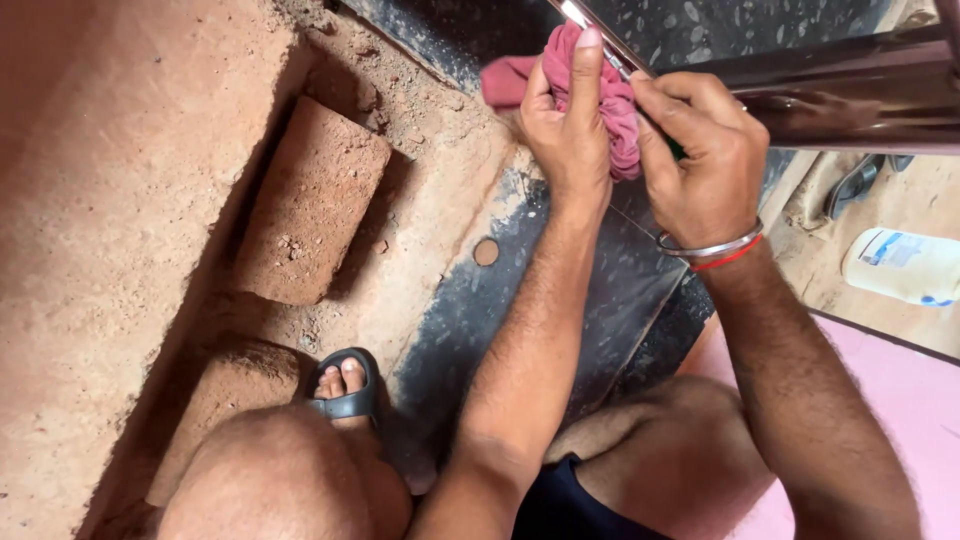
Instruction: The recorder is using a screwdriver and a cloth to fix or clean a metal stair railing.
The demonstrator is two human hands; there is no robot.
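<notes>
From the head camera, looking straight down, a person squats at a doorstep with both hands raised to a shiny dark metal rail [850, 95] that runs across the upper right. The left hand [568, 130] is closed around a bunched pink cloth [600, 100], its forefinger stretched up along the cloth and pressing it onto the thin bright bar that slants away from the rail. The right hand [705, 160], just right of the cloth and touching it, is curled shut and pinches the cloth's lower fold against the same bar; a metal bangle [712, 246] and a red thread sit on that wrist.

The step in hand looks like rubbing the metal clean: the cloth is wrapped on the bar, right below the rail, and both hands bear on it. As I judge it, the next move calls for a firm pinch kept on the cloth while it slides along the bar, without letting the wad slip off the narrow edge.

Well below and left of the rail lies a reddish laterite block [312, 200] in loose red dirt, and a second block beside the sandalled foot [345, 385]. A dark speckled floor slab [610, 290] lies under the forearms. Below the rail's right end, a white plastic bottle [900, 265] rests on its side.
</notes>
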